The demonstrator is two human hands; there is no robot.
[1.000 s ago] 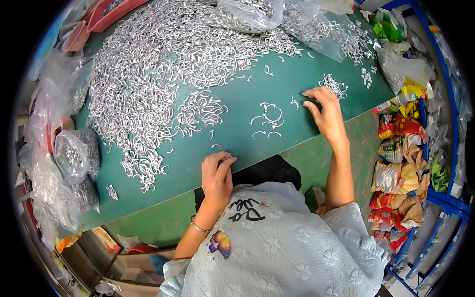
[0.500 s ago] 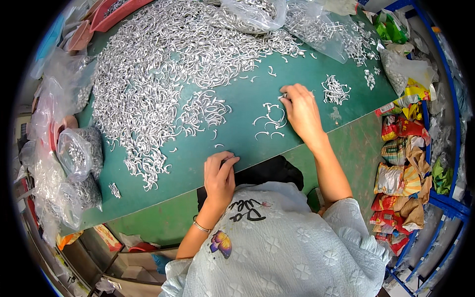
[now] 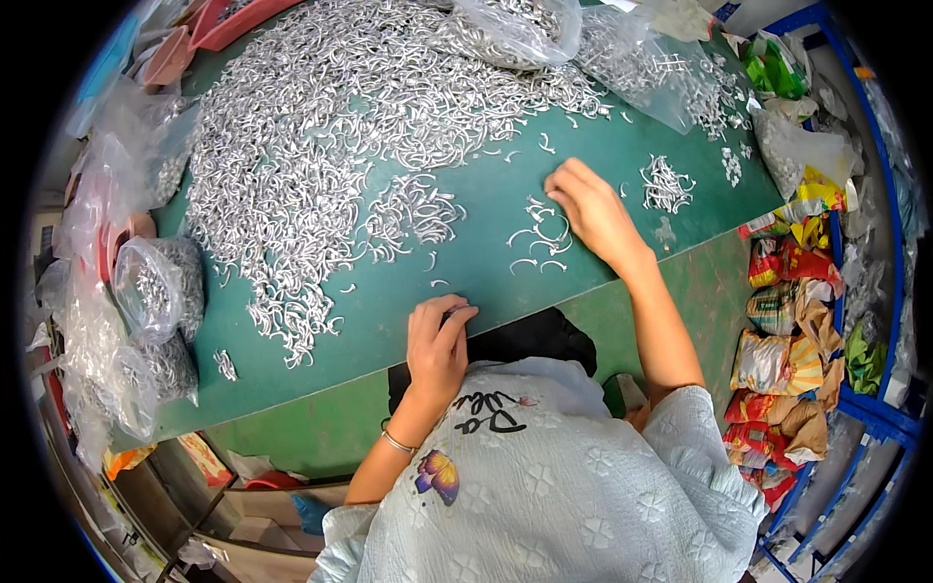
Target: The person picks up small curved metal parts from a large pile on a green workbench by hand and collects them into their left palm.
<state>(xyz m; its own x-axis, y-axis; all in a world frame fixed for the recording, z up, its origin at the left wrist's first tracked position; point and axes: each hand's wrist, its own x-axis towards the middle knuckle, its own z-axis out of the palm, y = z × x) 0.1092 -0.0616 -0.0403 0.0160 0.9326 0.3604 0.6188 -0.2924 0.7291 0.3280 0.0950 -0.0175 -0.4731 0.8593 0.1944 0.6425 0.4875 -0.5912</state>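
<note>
- We see our right hand [image 3: 591, 216] lying flat and relaxed, palm down, on the green tabletop [image 3: 486, 291]; its fingertips touch a small cluster of curved silver metal hooks [image 3: 540, 236].
- Our left hand [image 3: 436, 342] rests at the table's near edge, fingers loosely curled; we cannot tell whether it holds a hook.
- A large heap of the same hooks [image 3: 340, 126] covers the far-left half of the table, well apart from both hands.
- A second small cluster [image 3: 667, 185] lies just right of our right hand.
- Clear plastic bags of hooks [image 3: 155, 287] sit at the left edge; another bag [image 3: 515, 29] lies at the far side.
- Colourful snack packets [image 3: 777, 360] are piled by the blue rack [image 3: 880, 408] to the right.
</note>
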